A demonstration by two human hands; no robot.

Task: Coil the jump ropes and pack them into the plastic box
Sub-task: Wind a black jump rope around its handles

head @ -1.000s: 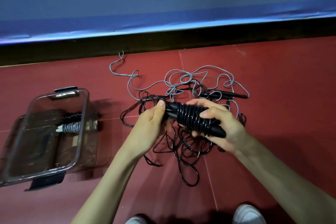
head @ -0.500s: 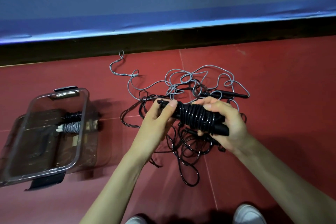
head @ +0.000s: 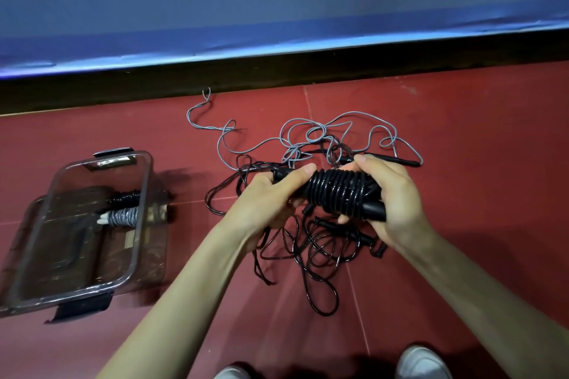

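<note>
I'm gripping the coiled black rope (head: pixel 338 194) in both hands, left hand (head: pixel 271 197) and right hand (head: pixel 391 200), above the tangle on the floor (head: pixel 477 163); the plastic box (head: pixel 144 194) is sitting well left, open floor between. My left thumb's sliding further along the handle than before.

Dim, even light; soft shadows; wide-angle edge bending.

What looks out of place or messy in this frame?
Loose grey rope and black rope lie tangled together on the red floor, uncoiled. The plastic box holds two coiled ropes. Both hands grip the black bundle.
</note>
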